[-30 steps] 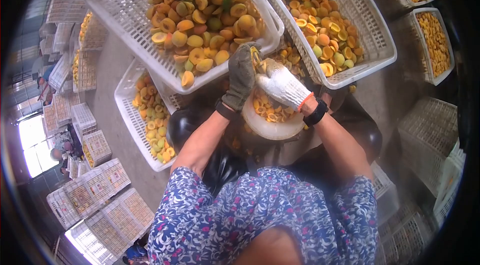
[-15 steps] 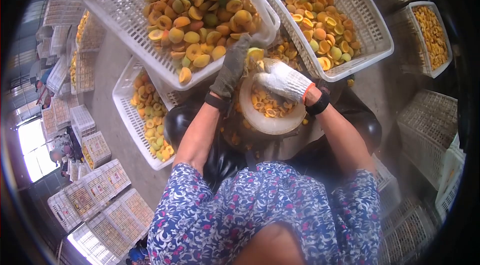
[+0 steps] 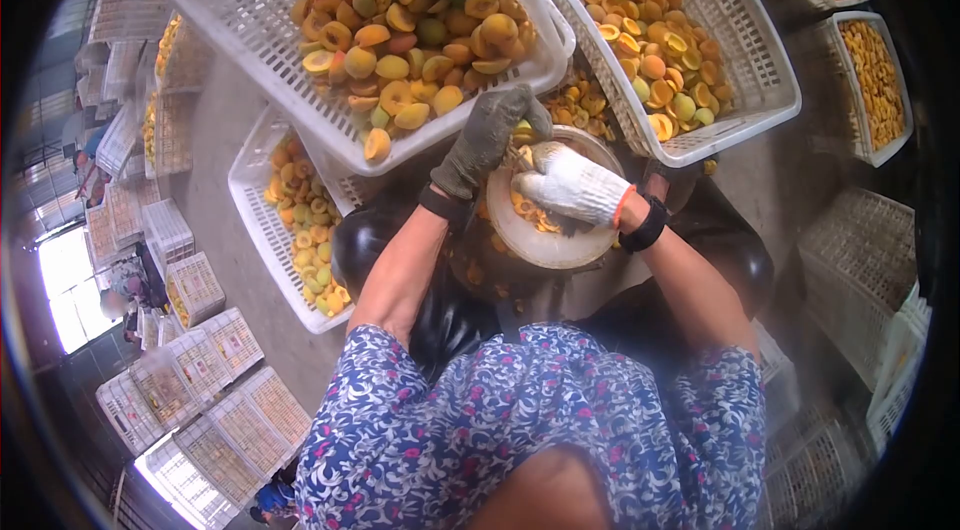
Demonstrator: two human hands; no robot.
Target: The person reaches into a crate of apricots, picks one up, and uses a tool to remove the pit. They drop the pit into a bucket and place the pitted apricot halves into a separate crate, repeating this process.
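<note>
My left hand [image 3: 486, 140], in a dark grey-green glove, is closed round a yellow-green apricot [image 3: 522, 133], most of it hidden by the fingers. Close against it, my right hand [image 3: 575, 182] in a white knit glove has its fingers pinched together at the fruit. What the right fingers grip is hidden. Both hands are over a pale round bowl [image 3: 560, 255], in which orange apricot pieces [image 3: 535, 212] lie. Just beyond the left hand, a white crate [image 3: 270, 80] holds whole and halved apricots [image 3: 410, 30].
Another white crate [image 3: 745, 40] of apricot halves stands at the upper right. A lower crate [image 3: 262, 230] with fruit is to the left of my knees. Stacked crates [image 3: 200, 360] line the left side, and more crates [image 3: 860, 240] stand at the right.
My left hand's fingers have curled over the apricot, which showed more openly before. The right hand has moved slightly down and right in view, and the view has shifted a little.
</note>
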